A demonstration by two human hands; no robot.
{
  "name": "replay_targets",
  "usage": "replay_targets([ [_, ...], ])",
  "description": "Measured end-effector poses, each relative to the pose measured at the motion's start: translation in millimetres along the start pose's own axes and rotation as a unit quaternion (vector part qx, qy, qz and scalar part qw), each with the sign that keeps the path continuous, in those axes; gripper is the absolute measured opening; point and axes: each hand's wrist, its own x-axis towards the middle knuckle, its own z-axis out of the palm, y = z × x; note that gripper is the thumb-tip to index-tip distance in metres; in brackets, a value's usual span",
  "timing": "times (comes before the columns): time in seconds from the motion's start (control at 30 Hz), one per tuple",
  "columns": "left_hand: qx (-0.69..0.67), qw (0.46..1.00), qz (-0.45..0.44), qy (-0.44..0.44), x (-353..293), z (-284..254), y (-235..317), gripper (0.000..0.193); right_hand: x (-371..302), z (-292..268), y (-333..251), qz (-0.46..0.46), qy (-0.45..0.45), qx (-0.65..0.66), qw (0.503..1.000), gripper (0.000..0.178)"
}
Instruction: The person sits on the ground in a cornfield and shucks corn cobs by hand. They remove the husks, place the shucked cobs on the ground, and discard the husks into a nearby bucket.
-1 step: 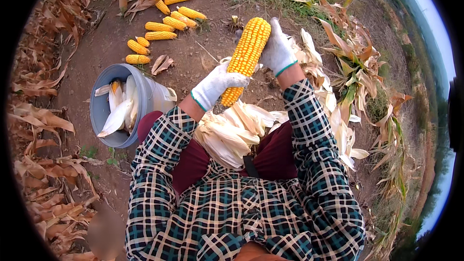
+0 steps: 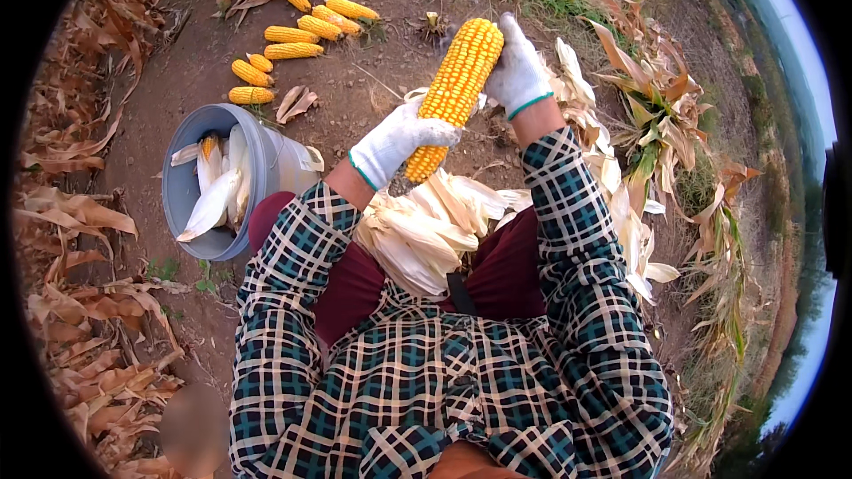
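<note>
A large bare yellow corn cob (image 2: 460, 80) slants up and to the right in front of my chest, its kernels fully exposed. My left hand (image 2: 397, 142), in a white work glove, wraps round the cob's lower part with the thumb across its face. At the far end my right hand (image 2: 519, 73), gloved in white with a green cuff edge, grips the cob's right side. Its fingertips are hidden behind the cob. Below the cob, a pile of pale stripped husks (image 2: 417, 226) lies between my knees.
At my left stands a grey bucket (image 2: 257, 182) holding cobs still in husk. Several husked cobs (image 2: 293, 51) lie on the soil beyond it. Dry stalks and leaves (image 2: 80, 302) line the left side. Loose husks (image 2: 626, 222) and a leafy stalk (image 2: 657, 115) lie on the right.
Both hands have moved the cob slightly farther from me and a little to the right. My grip looks the same.
</note>
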Motion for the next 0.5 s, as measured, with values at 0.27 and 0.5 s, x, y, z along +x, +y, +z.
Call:
replay_targets([
  [0.27, 0.082, 0.996, 0.036, 0.012, -23.5, -4.2, -25.5, 0.056, -5.5, -5.3, 8.4, -0.079, -0.038, 0.102, 0.991, 0.028],
  [0.5, 0.176, 0.982, 0.060, 0.036, -51.7, -3.5, -38.7, 0.068, -13.0, -1.1, -24.7, 0.048, -0.114, 0.120, 0.985, 0.028],
])
